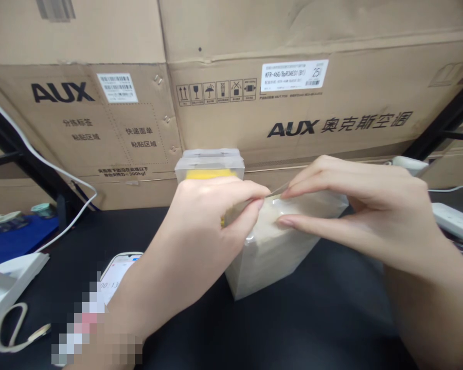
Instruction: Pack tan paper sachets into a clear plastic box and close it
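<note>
Clear plastic box (210, 163) holding something yellow, behind a pale film-wrapped block (270, 246) on the black table (312, 318); left hand (200, 226) and right hand (355, 205) both pinch closed on its top film.

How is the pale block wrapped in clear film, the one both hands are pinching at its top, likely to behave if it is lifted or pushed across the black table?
The film-wrapped block looks squarish and flat-based, so it would probably slide, not roll. Its glossy wrap may feel slippery. The left hand and right hand pinch a thin edge of film, which seems floppy.
</note>
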The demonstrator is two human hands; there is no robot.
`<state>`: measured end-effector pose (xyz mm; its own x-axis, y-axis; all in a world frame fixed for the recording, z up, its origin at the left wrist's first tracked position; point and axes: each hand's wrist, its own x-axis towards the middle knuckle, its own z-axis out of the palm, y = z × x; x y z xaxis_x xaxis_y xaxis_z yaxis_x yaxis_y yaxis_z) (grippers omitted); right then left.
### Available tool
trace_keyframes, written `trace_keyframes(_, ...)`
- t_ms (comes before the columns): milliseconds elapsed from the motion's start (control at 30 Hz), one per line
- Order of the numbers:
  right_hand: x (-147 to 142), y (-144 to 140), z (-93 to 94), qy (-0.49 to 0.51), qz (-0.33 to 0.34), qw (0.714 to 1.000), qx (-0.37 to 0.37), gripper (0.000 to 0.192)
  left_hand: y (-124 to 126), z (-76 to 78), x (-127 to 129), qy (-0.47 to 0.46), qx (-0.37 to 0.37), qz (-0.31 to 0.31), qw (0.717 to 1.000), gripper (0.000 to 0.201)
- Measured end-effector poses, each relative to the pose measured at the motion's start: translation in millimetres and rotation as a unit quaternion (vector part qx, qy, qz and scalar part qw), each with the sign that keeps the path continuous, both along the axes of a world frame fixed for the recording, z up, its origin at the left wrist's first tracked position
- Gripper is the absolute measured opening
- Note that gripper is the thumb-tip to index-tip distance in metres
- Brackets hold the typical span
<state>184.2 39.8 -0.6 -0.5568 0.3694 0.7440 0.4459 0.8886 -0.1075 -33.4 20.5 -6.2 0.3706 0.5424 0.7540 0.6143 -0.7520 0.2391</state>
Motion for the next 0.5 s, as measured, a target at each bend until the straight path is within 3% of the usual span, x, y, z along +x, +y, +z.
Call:
trace_keyframes(267, 1.8, 1.3, -1.5, 0.019, 0.009, 0.999, 0.025, 0.018, -2.7, 2.0, -2.1, -0.010, -0.028, -0.032, 0.999, 0.015)
trace_keyframes(500, 1.6, 3.1, -1.8, 0.022, 0.003, 0.999, 0.024, 0.018, -0.6, 5.9, -5.4, -0.019, -0.130, -0.061, 0.990, 0.018)
